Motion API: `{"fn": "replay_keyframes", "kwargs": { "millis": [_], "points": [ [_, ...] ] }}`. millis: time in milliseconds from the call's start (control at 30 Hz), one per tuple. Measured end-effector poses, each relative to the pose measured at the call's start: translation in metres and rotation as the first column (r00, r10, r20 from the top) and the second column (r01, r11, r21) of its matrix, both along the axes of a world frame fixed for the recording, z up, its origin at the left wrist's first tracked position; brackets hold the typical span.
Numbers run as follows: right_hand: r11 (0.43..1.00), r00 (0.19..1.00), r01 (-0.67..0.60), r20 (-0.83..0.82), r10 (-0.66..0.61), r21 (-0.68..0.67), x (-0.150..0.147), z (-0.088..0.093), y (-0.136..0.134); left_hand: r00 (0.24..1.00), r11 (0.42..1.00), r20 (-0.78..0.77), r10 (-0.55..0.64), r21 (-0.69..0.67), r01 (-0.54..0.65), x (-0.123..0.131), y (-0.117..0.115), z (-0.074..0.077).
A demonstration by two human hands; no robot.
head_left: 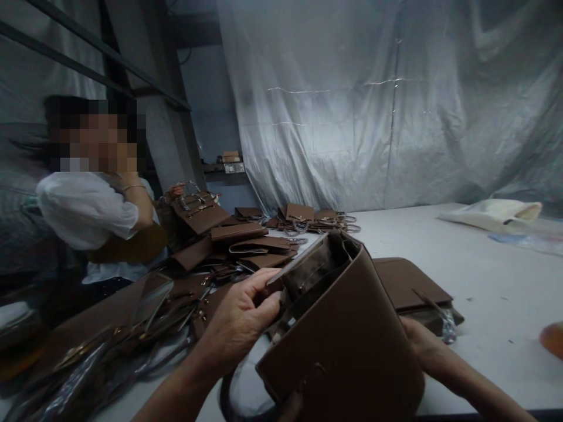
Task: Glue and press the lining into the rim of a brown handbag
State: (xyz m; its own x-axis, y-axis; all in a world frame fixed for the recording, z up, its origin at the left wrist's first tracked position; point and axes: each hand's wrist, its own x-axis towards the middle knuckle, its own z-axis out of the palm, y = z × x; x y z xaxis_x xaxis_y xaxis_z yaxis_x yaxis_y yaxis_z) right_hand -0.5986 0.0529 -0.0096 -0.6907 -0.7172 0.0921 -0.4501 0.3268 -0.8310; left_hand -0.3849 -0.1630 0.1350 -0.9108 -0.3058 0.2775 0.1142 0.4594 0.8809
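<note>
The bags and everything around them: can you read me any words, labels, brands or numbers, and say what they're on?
No readable text anywhere.
Small white patch inside the open brown bag: too small to read.
Pale box at the back: too blurred.
Dark mark on the cream packet: not legible.

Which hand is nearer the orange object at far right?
Right. The right hand is against the right side of the open brown bag, with the orange object off to its right; the left hand is at the bag's opening, farther left.
</note>
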Motion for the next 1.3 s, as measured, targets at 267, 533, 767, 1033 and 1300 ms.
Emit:
{"fn": "replay_keyframes", "kwargs": {
  "millis": [267, 533, 767, 1033, 1300],
  "points": [
    [0.912, 0.977, 0.192, -0.016, -0.212, -0.362, -0.007, 0.054, 0.021, 0.997, 0.987, 0.040, 0.061, -0.154, -0.054, -0.013, -0.014, -0.017],
    [0.903, 0.669, -0.295, -0.742, -0.038, -0.313, 0.071, 0.133, -0.011, 0.981, 0.981, 0.079, 0.177, -0.099, -0.169, -0.041, -0.018, -0.043],
    [0.976, 0.603, -0.215, -0.792, 0.098, -0.042, 0.040, 0.126, -0.040, 0.979, 0.982, 0.092, 0.184, -0.050, -0.180, -0.043, -0.018, -0.052],
    [0.969, 0.554, -0.207, -0.800, 0.231, 0.136, 0.021, 0.134, -0.056, 0.984, 0.984, 0.081, 0.156, -0.102, -0.147, -0.044, -0.017, -0.055],
    [0.960, 0.596, -0.276, -0.776, 0.208, 0.046, 0.018, 0.130, -0.063, 0.981, 0.981, 0.095, 0.168, -0.112, -0.157, -0.045, -0.012, -0.053]
  ]
}}
